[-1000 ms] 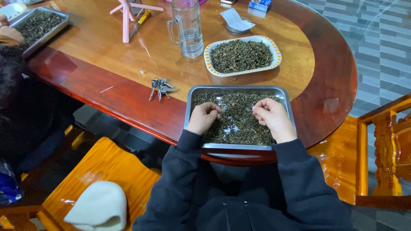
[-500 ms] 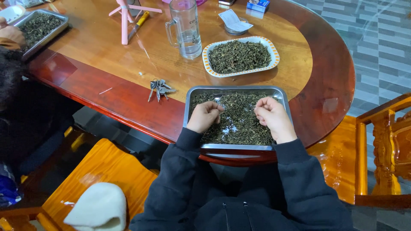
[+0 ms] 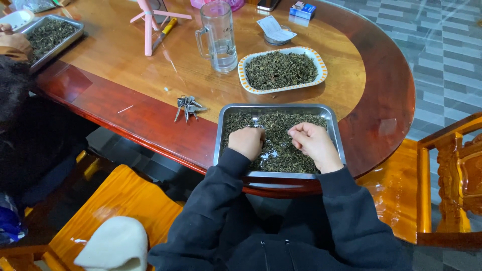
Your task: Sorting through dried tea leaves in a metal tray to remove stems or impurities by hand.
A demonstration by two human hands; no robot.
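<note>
- Dried tea leaves (image 3: pixel 281 145) lay spread in a metal tray (image 3: pixel 335 131) at the near edge of the wooden table (image 3: pixel 125 55), right under both hands.
- I saw my left hand (image 3: pixel 247 142) curled into a loose fist, knuckles up, resting on the leaves. I could not tell if it held any.
- My right hand (image 3: pixel 311 143) sat just beside it on the leaves, fingers bent in, tips pinched close together near the middle of the tray. If a leaf was between them, it was too small for me to see.
- The two hands were near each other but apart.
- Past my hands, farther up the table, was a white dish with an orange rim (image 3: pixel 244 56), also full of leaves.
- A glass mug (image 3: pixel 219 36) stood left of that dish.
- A bunch of keys (image 3: pixel 188 106) lay left of my left hand, just off the tray.
- Far to the left, another tray of leaves (image 3: pixel 50 32) sat by another person's hand (image 3: pixel 14 41).
</note>
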